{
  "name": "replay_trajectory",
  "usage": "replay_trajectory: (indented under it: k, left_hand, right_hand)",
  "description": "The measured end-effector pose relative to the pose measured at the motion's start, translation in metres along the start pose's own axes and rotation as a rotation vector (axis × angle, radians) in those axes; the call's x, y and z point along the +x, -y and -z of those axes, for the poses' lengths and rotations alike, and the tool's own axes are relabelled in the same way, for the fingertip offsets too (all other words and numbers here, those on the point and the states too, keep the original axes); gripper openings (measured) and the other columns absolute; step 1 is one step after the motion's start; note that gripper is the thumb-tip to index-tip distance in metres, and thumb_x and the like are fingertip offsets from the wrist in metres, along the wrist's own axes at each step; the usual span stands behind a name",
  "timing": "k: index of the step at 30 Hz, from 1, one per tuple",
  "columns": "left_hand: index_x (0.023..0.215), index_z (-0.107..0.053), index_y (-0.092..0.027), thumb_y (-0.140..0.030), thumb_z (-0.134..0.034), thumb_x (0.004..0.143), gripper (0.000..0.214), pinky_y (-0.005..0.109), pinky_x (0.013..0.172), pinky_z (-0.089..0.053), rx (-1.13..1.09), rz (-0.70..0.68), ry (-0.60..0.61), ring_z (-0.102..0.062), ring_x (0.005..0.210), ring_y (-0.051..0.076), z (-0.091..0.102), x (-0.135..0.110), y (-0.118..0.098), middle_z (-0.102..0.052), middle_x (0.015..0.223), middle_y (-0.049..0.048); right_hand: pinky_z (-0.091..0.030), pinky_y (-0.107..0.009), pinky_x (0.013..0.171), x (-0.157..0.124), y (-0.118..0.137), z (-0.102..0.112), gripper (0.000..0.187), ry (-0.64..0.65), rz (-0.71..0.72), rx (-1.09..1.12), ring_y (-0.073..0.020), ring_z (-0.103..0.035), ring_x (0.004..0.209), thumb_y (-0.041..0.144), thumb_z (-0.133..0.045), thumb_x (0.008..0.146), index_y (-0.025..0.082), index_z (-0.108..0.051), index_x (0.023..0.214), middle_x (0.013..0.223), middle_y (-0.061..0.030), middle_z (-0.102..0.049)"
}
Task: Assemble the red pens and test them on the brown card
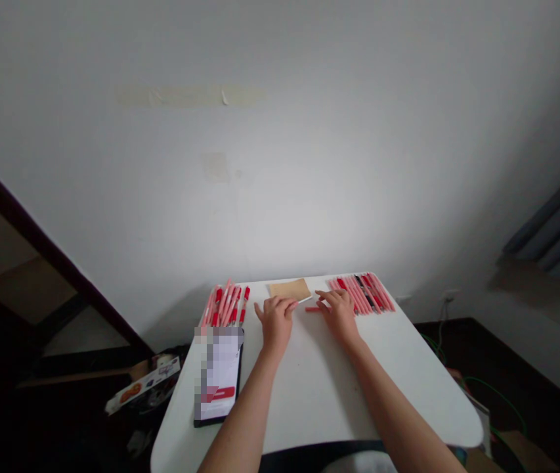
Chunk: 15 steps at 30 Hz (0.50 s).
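Note:
A small pad with a brown cover [290,289] lies near the table's back edge, its white page edge showing at the front right corner. My left hand [276,320] is at its near edge, fingers bent over the edge and thumb close to the index finger; the little finger sticks out to the left. My right hand [339,316] is just right of the pad, fingers apart, index finger stretched toward it. Under that hand's thumb side lies a red pen [312,309], partly hidden. A row of pink, red and black pens [374,294] lies beyond the right hand.
Several pink and red pens [224,303] lie loosely at the table's back left. In front of them is a phone [223,374] with a lit, partly blurred screen. The white table [314,394] stands against a wall [280,217]. Cluttered items and cables lie on the floor either side.

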<state>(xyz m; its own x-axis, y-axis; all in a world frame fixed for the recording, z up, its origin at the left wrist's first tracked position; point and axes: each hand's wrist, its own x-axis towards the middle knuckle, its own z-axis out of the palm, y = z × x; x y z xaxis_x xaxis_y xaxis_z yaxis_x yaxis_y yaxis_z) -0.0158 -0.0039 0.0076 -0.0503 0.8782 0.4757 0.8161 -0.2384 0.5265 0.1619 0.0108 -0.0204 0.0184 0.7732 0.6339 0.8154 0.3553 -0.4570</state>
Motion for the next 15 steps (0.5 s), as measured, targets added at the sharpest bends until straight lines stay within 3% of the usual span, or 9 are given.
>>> replay_trajectory:
  k: [5, 15]
  left_hand:
    - [0.093, -0.071, -0.031, -0.036, -0.054, 0.087, 0.018, 0.063, 0.109, -0.015, 0.012, 0.018, -0.010, -0.055, 0.103, 0.022, -0.0007, 0.0006, 0.0004, -0.069, 0.101, 0.0026]
    - [0.092, -0.071, -0.031, -0.036, -0.055, 0.087, 0.018, 0.064, 0.108, -0.017, 0.016, 0.020, 0.005, -0.055, 0.102, 0.022, 0.0044, -0.0002, -0.0050, -0.070, 0.101, 0.0028]
  right_hand:
    - [-0.029, -0.046, 0.089, -0.0019, 0.0021, 0.0015, 0.019, 0.063, 0.032, -0.085, -0.0286, -0.046, 0.101, 0.042, -0.060, 0.087, 0.030, -0.074, 0.092, 0.090, -0.0061, -0.070]
    - [-0.029, -0.046, 0.087, -0.0029, 0.0006, -0.0021, 0.024, 0.067, 0.078, -0.129, -0.0278, -0.045, 0.097, 0.048, -0.057, 0.087, 0.032, -0.074, 0.086, 0.085, -0.0064, -0.068]
